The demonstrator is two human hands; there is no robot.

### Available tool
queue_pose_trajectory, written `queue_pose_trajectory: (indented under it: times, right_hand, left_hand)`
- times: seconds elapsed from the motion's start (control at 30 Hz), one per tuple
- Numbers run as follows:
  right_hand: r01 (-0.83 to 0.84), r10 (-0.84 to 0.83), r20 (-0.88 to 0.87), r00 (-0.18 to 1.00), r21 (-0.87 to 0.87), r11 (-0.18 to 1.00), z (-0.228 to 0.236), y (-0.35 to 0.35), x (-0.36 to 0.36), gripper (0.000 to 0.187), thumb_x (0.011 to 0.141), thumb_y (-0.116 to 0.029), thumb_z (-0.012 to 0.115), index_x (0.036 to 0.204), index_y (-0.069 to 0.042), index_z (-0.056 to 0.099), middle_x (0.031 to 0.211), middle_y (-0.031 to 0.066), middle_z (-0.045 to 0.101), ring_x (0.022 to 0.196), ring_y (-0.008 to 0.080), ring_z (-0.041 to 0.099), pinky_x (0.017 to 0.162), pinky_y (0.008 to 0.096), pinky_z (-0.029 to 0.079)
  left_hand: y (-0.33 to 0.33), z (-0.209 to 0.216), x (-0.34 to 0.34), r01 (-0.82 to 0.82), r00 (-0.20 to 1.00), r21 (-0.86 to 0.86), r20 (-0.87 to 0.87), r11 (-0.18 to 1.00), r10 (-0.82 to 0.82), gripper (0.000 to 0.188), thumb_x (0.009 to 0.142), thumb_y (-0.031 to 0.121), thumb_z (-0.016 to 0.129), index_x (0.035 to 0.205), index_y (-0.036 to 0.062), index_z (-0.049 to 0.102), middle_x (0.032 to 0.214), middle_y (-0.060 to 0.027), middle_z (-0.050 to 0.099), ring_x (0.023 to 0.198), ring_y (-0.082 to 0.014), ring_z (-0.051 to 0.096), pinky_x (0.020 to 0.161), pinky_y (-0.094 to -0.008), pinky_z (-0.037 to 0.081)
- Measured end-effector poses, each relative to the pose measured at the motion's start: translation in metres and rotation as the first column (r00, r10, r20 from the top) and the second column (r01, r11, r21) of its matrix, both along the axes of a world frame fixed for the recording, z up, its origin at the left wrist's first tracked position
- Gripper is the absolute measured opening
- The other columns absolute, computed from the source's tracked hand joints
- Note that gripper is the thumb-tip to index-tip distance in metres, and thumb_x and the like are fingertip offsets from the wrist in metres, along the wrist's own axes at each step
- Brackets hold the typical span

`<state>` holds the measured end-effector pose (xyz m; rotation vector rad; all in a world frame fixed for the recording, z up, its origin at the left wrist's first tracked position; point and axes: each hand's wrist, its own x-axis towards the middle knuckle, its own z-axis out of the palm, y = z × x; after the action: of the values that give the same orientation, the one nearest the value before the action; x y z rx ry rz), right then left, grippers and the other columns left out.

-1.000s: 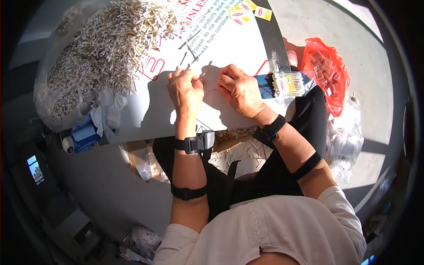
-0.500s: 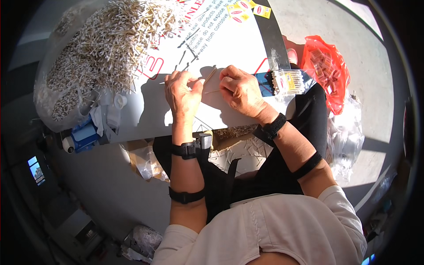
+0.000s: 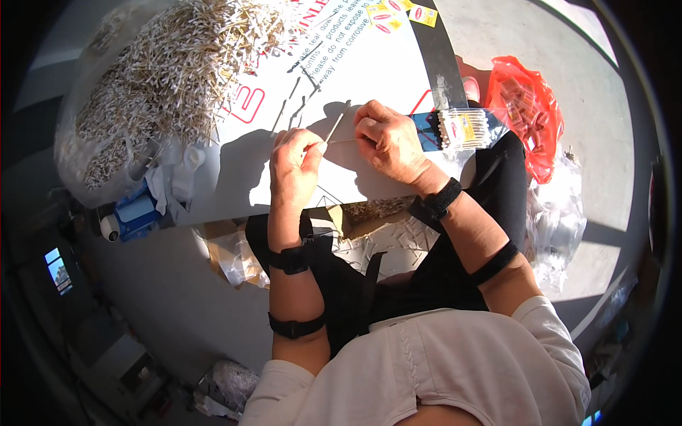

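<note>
Head view: left hand pinches a cotton swab near the swab pile, maybe for easy reach; right hand curls, hold unclear.

1. We see grey floor, sunlit at right, shaded at left.
2. We see a white tabletop, partly in shadow.
3. We notice a bright rectangle far left, window or screen unclear.

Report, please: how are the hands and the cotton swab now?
Left hand pinching cotton swab. Right hand closed, contents unclear. Swab pile off to the left, not blocking either hand.
</note>
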<state>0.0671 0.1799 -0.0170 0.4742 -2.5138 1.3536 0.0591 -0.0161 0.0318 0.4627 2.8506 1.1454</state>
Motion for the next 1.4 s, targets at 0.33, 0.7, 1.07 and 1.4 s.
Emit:
queue_pose_trajectory:
  times: [0.33, 0.7, 1.07, 1.4]
  right_hand:
    - [-0.045, 0.045, 0.001, 0.999, -0.027, 0.999, 0.001, 0.002, -0.001, 0.005, 0.072, -0.001, 0.065, 0.072, -0.002, 0.061, 0.090, 0.0067, 0.059, 0.080, 0.0274, 0.063, 0.067, 0.0358, 0.053]
    - [-0.009, 0.020, -0.064, 0.998, 0.162, 0.987, 0.000, -0.002, -0.002, 0.033, 0.074, -0.008, 0.070, 0.106, -0.008, 0.067, 0.094, 0.0061, 0.057, 0.083, 0.0250, 0.063, 0.069, 0.0356, 0.053]
    - [-0.022, 0.024, -0.017, 1.000, 0.102, 0.994, -0.003, 0.001, 0.000, 0.009, 0.076, -0.009, 0.068, 0.084, -0.007, 0.063, 0.093, 0.0062, 0.056, 0.084, 0.0264, 0.063, 0.070, 0.0369, 0.053]
    - [-0.021, 0.021, 0.011, 1.000, 0.090, 0.996, 0.002, 0.000, 0.000, 0.004, 0.078, -0.006, 0.065, 0.080, -0.005, 0.061, 0.093, 0.0068, 0.056, 0.085, 0.0267, 0.062, 0.069, 0.0375, 0.053]
  left_hand:
    - [-0.019, -0.026, 0.016, -0.283, 0.959, 0.116, 0.021, 0.952, 0.282, 0.017, 0.074, -0.006, 0.069, 0.088, 0.0018, 0.062, 0.081, -0.0092, 0.061, 0.077, -0.0225, 0.060, 0.073, -0.0325, 0.049]
    - [-0.004, -0.004, 0.004, -0.160, 0.985, -0.558, -0.034, 0.814, 0.170, 0.009, 0.076, 0.005, 0.067, 0.079, -0.0011, 0.061, 0.082, -0.0175, 0.063, 0.085, -0.0361, 0.061, 0.077, -0.0439, 0.050]
    - [-0.033, -0.009, 0.015, -0.215, 0.977, -0.094, -0.012, 0.972, 0.215, 0.020, 0.075, -0.007, 0.064, 0.091, 0.0023, 0.057, 0.087, -0.0140, 0.060, 0.078, -0.0324, 0.059, 0.070, -0.0377, 0.048]
    - [-0.042, -0.041, -0.085, -0.392, 0.917, -0.325, -0.066, 0.861, 0.393, 0.009, 0.080, 0.008, 0.065, 0.085, 0.0017, 0.061, 0.086, -0.0185, 0.064, 0.088, -0.0393, 0.061, 0.078, -0.0463, 0.049]
